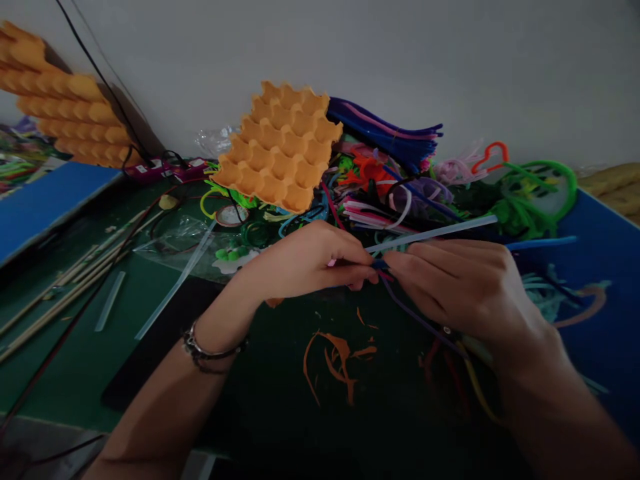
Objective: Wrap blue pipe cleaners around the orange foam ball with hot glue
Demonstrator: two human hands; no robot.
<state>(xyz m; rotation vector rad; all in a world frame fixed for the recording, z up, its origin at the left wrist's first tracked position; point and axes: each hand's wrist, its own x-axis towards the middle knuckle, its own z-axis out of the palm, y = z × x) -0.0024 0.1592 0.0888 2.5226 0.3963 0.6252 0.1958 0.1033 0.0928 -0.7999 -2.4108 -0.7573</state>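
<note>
The left hand (307,263) and the right hand (463,287) met fingertip to fingertip over the dark green table (280,400), both grips pinched shut on a thin dark purple pipe cleaner (415,319) that trailed down and to the right from the pinch. A pale blue translucent plastic stick (435,233) ran up and right from the same meeting point, passing between the 2 hands; which fingers held it could not be told. Just behind lay a tangled heap of coloured pipe cleaners (390,180) and an orange foam egg-crate sheet (280,150); wooden skewers (65,287) lay well apart at left. Judged from this, the wire's loose tail could snag the orange scraps (340,360) below, or the pinch could slip because so little wire sat between the fingertips.
</note>
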